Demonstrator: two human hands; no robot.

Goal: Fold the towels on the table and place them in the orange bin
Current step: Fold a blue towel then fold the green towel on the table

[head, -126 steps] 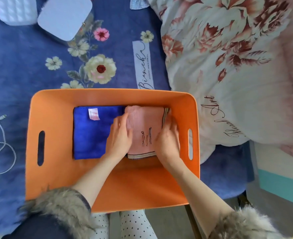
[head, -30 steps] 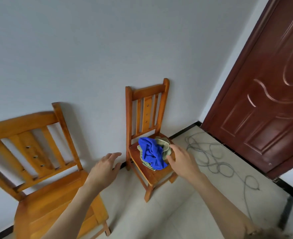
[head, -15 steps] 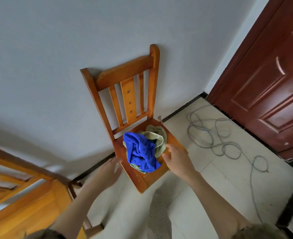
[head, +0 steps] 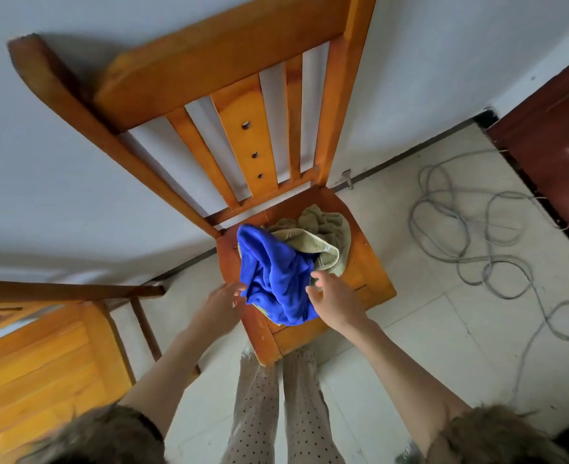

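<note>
Left hand (head: 221, 304) at 9 o'clock of the blue towel (head: 276, 279), fingers loosely spread, touching its edge. Right hand (head: 335, 301) at 3 o'clock, fingers spread. Towel crumpled on chair seat (head: 370, 272); green towel (head: 323, 232) beyond at 1 o'clock.

The blue towel (head: 276, 283) is a vivid royal blue, plain. Under it the green towel (head: 323, 234) is a dull olive. The chair (head: 370, 279) is glossy orange-brown wood, like the second chair (head: 48, 356). The trousers (head: 296, 413) are pale with small dark dots. The door (head: 557, 135) is dark reddish brown; the cable (head: 477, 236) is grey.
</note>
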